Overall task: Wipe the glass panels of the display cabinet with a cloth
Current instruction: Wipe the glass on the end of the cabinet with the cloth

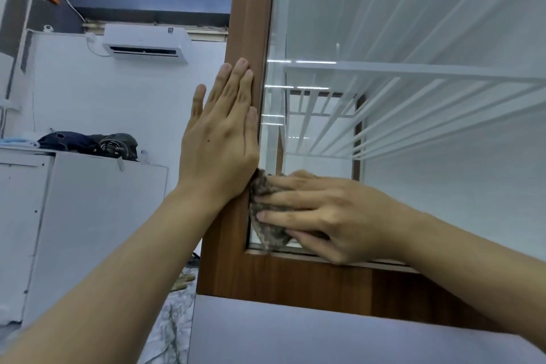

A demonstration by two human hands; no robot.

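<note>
The display cabinet has a brown wooden frame [251, 23] around a large glass panel [413, 23], with white wire shelves behind the glass. My left hand [221, 133] lies flat with straight fingers against the frame's upright post. My right hand [325, 216] presses a mottled brown-grey cloth [267, 233] with straight fingers against the lower left corner of the glass, just above the bottom rail. Most of the cloth is hidden under my fingers.
A white cabinet [88, 216] stands to the left with dark clothing and a cap [91, 143] on top. An air conditioner [147, 43] hangs on the white wall behind. A pale flat surface [325, 340] lies directly below the wooden frame. Marbled floor shows at the bottom.
</note>
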